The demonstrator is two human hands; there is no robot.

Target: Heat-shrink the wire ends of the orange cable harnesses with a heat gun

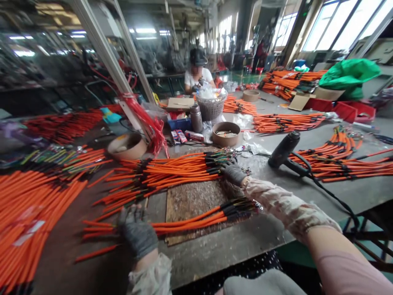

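The left hand (137, 231), in a grey glove, is curled closed over the near ends of the lower cable bundle (196, 220), and those orange cables are held against the desk (215, 256) at the lower middle of the frame. Their black-sleeved far ends are laid across a brown mat (193, 200). The right hand (233, 172), also gloved, is half closed on the black-sleeved end of the upper cable bundle (166, 174), just above the mat, but a firm grip cannot be told. A black heat gun (284, 149) is laid on the desk to the right of that hand, with its cord trailing toward the lower right. More orange cables are heaped at the left edge (30, 213) and at the right (344, 164). A round cardboard tub (226, 134) and a steel flask (196, 119) are placed beyond the bundles, and a second tub (127, 146) is seen farther left. A co-worker (198, 73) is seated at the upper middle behind a woven basket (211, 104). A green bag (350, 78) is piled at the upper right, next to red crates (353, 110).
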